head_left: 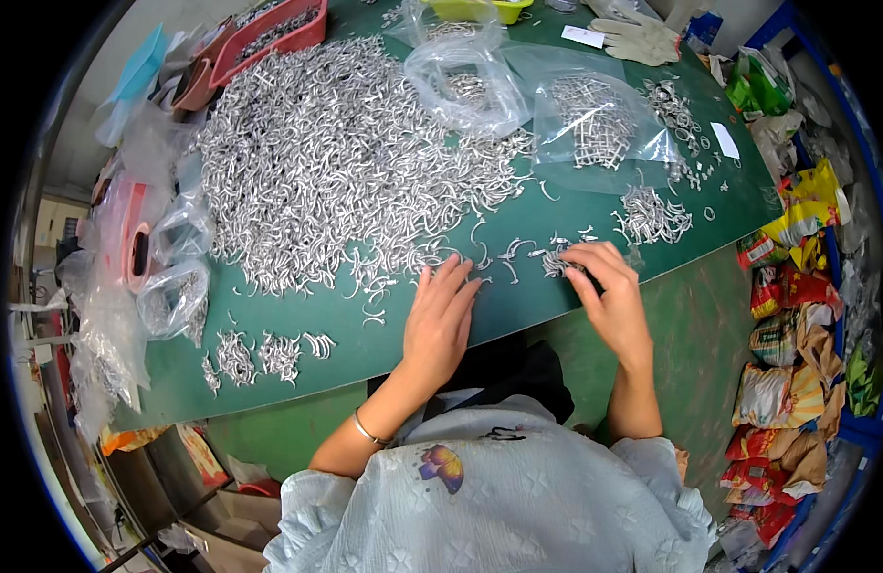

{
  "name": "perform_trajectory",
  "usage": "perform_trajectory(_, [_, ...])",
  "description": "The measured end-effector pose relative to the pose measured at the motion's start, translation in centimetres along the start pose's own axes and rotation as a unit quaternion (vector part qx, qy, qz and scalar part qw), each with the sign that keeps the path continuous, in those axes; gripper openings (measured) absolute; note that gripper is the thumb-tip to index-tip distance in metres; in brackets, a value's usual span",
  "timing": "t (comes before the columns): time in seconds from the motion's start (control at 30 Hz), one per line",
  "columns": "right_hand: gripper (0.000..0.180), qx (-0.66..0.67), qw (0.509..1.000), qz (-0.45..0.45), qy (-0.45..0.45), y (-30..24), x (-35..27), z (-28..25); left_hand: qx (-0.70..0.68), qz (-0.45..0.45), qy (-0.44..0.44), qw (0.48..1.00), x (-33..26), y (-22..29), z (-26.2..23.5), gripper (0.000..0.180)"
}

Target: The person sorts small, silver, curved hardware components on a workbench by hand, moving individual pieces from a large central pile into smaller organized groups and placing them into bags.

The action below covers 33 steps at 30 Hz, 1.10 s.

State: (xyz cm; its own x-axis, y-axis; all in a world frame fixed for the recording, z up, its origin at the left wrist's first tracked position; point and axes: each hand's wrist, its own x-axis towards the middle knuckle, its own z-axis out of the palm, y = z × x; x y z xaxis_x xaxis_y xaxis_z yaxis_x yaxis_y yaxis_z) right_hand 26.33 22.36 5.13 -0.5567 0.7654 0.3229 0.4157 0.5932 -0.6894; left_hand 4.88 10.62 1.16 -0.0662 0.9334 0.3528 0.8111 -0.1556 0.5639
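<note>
A wide heap of small curved silver metal pieces [336,162] covers much of the green table [518,315]. My left hand [441,320] lies palm down at the heap's near edge, its fingers stretched out and touching the tabletop beside loose pieces. My right hand [606,291] is further right, thumb and fingers curled around a small bunch of curved metal pieces [554,265]. A few single pieces [513,250] are scattered between the two hands. Beyond my right hand sits a smaller pile of curved pieces [651,216].
Several small piles [280,355] lie near the front left edge. Clear plastic bags with metal parts [594,119] stand at the back, near a red basket [270,43] and a white glove [637,40]. Plastic bags [165,239] crowd the left edge; colourful packages [776,334] fill the right-hand shelf.
</note>
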Motion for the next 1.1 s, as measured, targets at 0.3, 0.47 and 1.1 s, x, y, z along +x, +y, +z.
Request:
perform_trajectory(0.3, [0.054,-0.205,0.974,-0.016,-0.098,-4.5,-1.7,9.0,0.033,-0.024,0.006,0.999,-0.4,-1.7,-0.5,0.029])
perform_trajectory(0.47, [0.043,-0.182,0.983,0.005,-0.04,-4.7,-2.2,9.9,0.042,-0.041,0.008,0.998,-1.0,-3.0,-1.9,0.025])
perform_trajectory(1.1, [0.027,-0.212,0.974,0.021,0.077,-2.5,0.2,6.6,-0.013,0.018,-0.042,0.999,0.4,-1.1,-0.9,0.038])
